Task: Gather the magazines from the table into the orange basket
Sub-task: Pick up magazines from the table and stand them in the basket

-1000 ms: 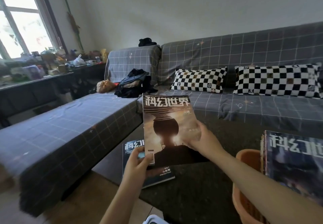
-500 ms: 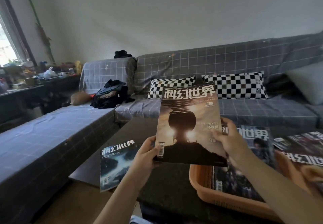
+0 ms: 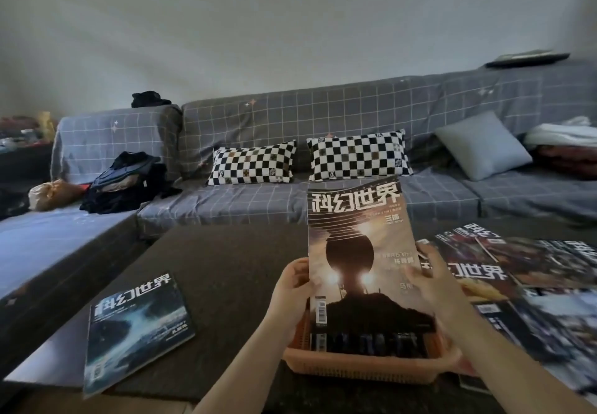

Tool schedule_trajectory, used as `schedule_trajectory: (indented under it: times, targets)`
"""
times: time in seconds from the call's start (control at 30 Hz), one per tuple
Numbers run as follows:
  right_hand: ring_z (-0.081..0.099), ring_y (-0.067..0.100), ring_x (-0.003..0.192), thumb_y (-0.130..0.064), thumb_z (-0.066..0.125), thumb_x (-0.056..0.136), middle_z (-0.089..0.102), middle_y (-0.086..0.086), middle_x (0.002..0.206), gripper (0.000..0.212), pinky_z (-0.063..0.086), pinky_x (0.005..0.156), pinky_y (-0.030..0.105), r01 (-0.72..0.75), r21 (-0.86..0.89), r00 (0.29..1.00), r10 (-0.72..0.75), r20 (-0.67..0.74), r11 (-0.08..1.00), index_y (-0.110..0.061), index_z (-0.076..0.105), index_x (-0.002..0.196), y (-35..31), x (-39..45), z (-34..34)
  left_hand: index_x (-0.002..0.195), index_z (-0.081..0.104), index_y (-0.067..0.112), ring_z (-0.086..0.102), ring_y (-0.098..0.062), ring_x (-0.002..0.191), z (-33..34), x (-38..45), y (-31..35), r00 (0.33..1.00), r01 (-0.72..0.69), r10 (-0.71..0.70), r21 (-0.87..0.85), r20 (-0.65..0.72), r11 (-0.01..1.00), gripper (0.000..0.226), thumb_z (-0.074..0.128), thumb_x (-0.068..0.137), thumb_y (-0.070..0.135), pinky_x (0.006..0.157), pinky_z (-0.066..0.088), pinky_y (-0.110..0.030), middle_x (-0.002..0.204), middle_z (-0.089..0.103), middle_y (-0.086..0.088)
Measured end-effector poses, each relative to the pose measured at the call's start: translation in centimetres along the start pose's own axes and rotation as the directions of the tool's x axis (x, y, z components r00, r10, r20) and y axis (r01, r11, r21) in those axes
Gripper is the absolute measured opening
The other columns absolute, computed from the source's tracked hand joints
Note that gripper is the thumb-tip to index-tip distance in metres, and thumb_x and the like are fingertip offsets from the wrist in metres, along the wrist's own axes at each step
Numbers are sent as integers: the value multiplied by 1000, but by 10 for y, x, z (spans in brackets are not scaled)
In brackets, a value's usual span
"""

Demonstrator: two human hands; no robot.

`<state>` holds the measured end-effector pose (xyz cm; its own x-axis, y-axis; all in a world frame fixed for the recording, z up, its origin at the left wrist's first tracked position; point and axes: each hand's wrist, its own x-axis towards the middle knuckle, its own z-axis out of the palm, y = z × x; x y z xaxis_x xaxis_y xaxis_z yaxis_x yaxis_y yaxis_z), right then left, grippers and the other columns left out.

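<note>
Both hands grip one magazine [image 3: 361, 252] titled 科幻世界 upright over the orange basket [image 3: 358, 366], the left hand [image 3: 292, 294] pinching its barcode edge, the right hand [image 3: 434, 281] on the other edge. A blue 科幻世界 issue [image 3: 135, 326] lies on the table's [image 3: 226, 268] left corner, and more copies [image 3: 523, 271] spread right of the basket.

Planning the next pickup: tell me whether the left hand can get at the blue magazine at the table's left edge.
Probably yes, once freed: the blue magazine lies uncovered with bare table between, but the left hand is gripping the held magazine.
</note>
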<state>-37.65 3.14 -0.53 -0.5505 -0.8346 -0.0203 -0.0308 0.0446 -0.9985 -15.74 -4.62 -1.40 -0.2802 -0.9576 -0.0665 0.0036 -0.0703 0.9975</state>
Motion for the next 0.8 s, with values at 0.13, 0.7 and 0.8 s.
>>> schedule_trajectory:
  times: [0.13,0.7,0.8]
  targets:
    - [59,27,106,-15,58,91,59,6,121,45,50,88,46,5,-161,998,-15,-61,987,-29,42,130,16,2,-7,98,58,35,65,-1,84,20,9,-15,995,9,23,319,-98,948,17,66,87,26,68,49,-21,93,68,14]
    - [52,14,98,-19,59,87,51,5,116,28,44,80,21,41,-728,978,-176,-111,684,-13,55,115,36,-2,4,94,59,34,63,-2,65,29,5,-33,927,-17,250,636,-279,771,4,60,91,31,60,54,-21,81,66,12]
    - [47,5,74,-22,56,90,51,-3,91,20,35,58,13,33,-731,983,-153,-98,682,-13,58,107,40,0,2,92,63,34,63,-2,60,29,3,-31,923,0,245,635,-298,772,4,59,91,35,55,51,-19,73,65,14]
